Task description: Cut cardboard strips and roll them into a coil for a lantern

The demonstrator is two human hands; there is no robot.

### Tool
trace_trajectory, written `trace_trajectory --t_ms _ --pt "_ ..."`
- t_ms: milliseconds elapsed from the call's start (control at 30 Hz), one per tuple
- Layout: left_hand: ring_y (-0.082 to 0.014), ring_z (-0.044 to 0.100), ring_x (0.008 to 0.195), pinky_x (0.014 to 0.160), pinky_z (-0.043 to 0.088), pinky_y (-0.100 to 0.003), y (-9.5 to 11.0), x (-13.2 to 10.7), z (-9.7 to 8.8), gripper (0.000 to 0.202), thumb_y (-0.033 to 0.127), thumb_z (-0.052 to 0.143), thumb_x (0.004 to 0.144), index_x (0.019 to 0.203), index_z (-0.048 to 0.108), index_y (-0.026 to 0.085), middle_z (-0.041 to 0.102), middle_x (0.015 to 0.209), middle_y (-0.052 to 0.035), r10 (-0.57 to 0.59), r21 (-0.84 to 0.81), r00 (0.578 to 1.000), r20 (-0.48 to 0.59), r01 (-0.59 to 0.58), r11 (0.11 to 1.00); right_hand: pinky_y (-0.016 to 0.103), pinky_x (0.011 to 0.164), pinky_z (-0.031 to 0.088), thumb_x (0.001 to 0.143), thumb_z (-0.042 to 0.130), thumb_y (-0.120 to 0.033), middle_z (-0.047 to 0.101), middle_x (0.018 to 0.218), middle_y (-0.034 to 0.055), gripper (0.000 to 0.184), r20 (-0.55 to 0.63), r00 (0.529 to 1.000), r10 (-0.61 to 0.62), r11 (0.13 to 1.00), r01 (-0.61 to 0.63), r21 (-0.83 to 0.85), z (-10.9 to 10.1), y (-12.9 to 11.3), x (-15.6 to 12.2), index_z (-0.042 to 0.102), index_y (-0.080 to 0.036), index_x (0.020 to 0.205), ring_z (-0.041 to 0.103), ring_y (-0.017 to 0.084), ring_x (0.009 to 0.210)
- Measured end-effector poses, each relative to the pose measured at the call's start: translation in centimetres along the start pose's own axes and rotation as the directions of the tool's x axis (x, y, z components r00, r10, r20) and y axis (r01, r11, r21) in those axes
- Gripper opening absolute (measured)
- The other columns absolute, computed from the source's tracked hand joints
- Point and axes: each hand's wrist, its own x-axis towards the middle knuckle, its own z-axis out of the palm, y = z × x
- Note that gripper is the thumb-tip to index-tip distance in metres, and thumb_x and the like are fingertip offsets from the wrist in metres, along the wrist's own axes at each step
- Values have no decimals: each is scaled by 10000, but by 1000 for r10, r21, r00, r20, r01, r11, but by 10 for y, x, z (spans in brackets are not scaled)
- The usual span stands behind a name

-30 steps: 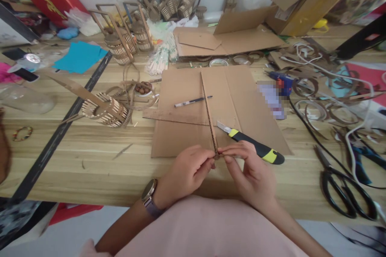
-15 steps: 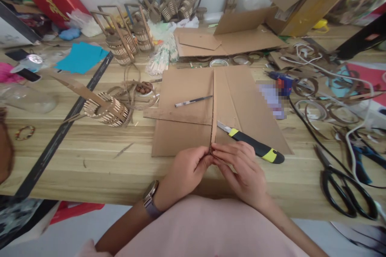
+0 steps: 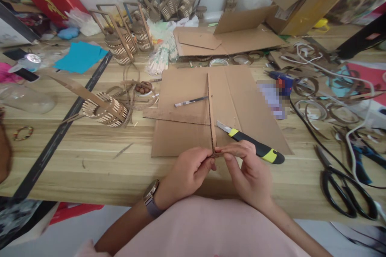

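A narrow cardboard strip [image 3: 211, 120] stretches away from me over a flat cardboard sheet [image 3: 181, 140]. Its near end is pinched between the thumb and fingers of my left hand [image 3: 187, 172], which wears a watch [image 3: 150, 190] at the wrist. My right hand [image 3: 253, 172] is closed, thumb against fingers, on the same end; a thin flap shows between its fingertips, and the exact grip is partly hidden. Just beyond the right hand lies a black and yellow utility knife [image 3: 256, 143] with its blade out. A pen [image 3: 191, 102] rests on the cardboard, left of the strip.
Large scissors [image 3: 346, 186] and blue-handled pliers [image 3: 362, 160] lie at the right, near cables and a glue gun [image 3: 282, 82]. At the left stands a small slatted basket [image 3: 110, 110]. Several more baskets [image 3: 164, 6] and folded cardboard [image 3: 247, 40] fill the back.
The strip's far end has swung slightly left. My right hand has shifted a little right, its fingers now drawn out along a thin flap at the near end. My left hand has barely moved.
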Motion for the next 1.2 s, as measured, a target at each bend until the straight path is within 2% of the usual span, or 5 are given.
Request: trace_trajectory --t_ms 233,433,633,833,1200 --pt "-147 631 757 679 440 -227 -1 1 3 224 342 499 999 990 635 163 707 846 -23 -161 -171 987 19 162 972 369 751 465 915 577 -113 777 863 1 146 28 992 -127 991 128 -27 0 2 0 606 -251 952 718 181 767" --pt "-134 610 697 632 411 -216 -3 0 5 251 309 466 1010 941 649 151 694 782 -10 -188 -132 982 1 187 974 381 784 474 919 616 -143 788 981 53 142 29 976 -216 969 217 -114 6 5 -5 626 -236 1025 721 202 848" --pt "-143 623 715 644 425 -221 1 0 7 257 311 482 1002 935 671 150 715 814 -27 -174 -132 985 16 175 976 381 769 435 925 575 -111 790 925 18 146 10 987 -162 979 162 -123 5 5 -8 618 -244 965 725 184 793" --pt "-182 697 842 733 475 -248 1 0 5 254 282 476 1002 950 694 162 764 908 -64 -126 -118 992 32 128 985 362 715 481 977 516 -184 767 813 0 160 -33 998 52 998 -53 -29 1 2 -4 618 -269 889 687 179 722" --pt "-149 696 766 686 480 -224 -3 -4 6 286 354 508 1010 892 681 161 774 849 -41 -192 -198 981 -20 184 963 359 724 564 966 574 -266 765 898 23 82 72 997 22 999 -25 33 -6 6 0 629 -268 905 713 202 847"
